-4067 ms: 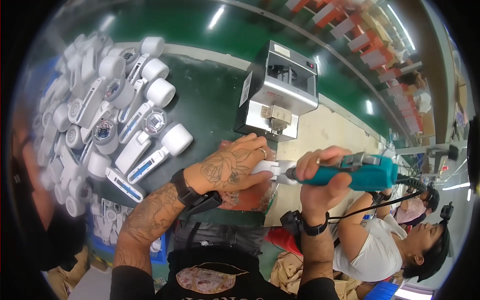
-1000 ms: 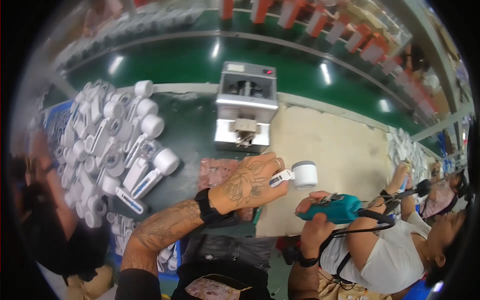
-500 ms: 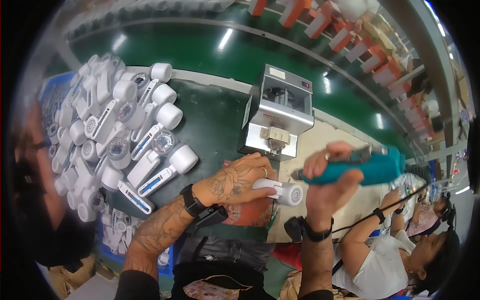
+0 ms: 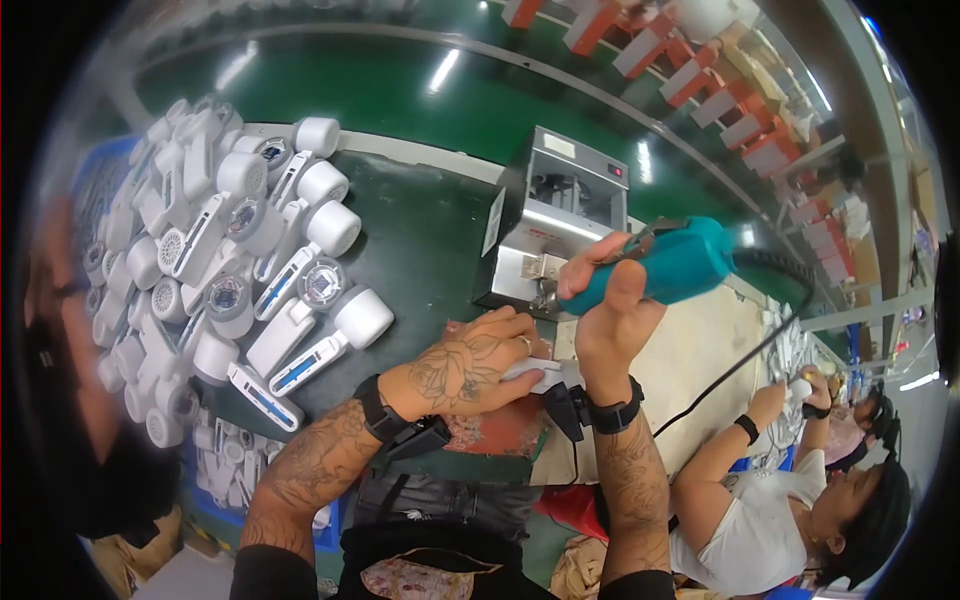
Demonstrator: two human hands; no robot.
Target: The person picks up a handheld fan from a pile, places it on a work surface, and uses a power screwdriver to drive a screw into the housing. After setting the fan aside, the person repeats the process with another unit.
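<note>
At silver machine [image 4: 548,236], teal tool [image 4: 692,262], newly arrived

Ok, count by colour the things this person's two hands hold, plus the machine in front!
Teal: 1, the power tool in the right hand
White: 1, the piece in the left hand
Silver: 1, the machine
Total: 3

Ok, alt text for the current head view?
The person's right hand holds a teal corded tool near a silver machine, while the left hand holds a white plastic part. White handheld devices are piled at left, and a co-worker in white is at right.
</note>
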